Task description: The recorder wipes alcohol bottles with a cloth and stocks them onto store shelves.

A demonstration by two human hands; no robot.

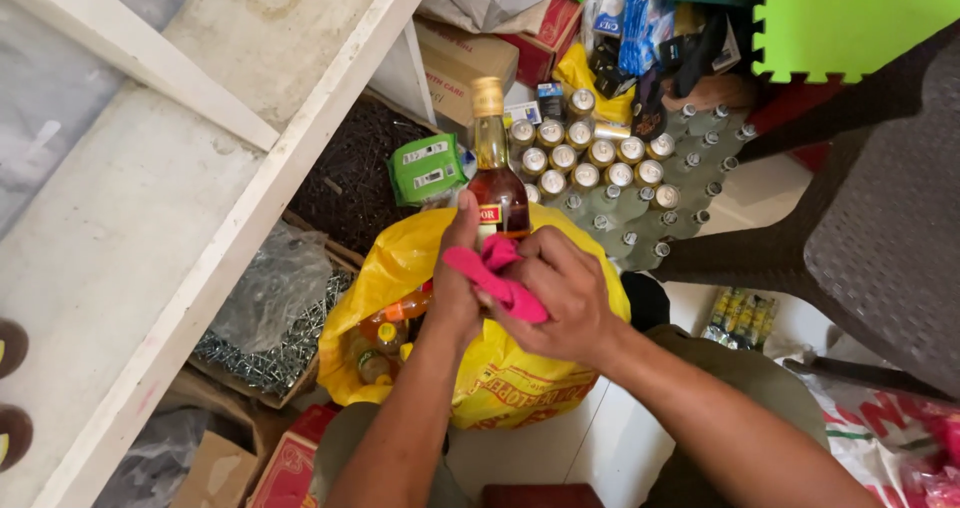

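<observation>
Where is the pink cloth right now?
Centre of the head view: the pink cloth is in the right hand, against the amber bottle gripped by the left hand.

Beyond the grip stood rows of gold-capped cans (585, 163) and a green packet (428, 168). To its left lay a white wooden shelf (180, 168), to its right a dark woven chair (880, 228), and farther off, a green foam mat (850, 18).

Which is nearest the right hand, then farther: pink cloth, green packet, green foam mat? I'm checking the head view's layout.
1. Pink cloth: gripped in the right hand.
2. Green packet: up and left, beside the amber bottle.
3. Green foam mat: top right corner.
</observation>
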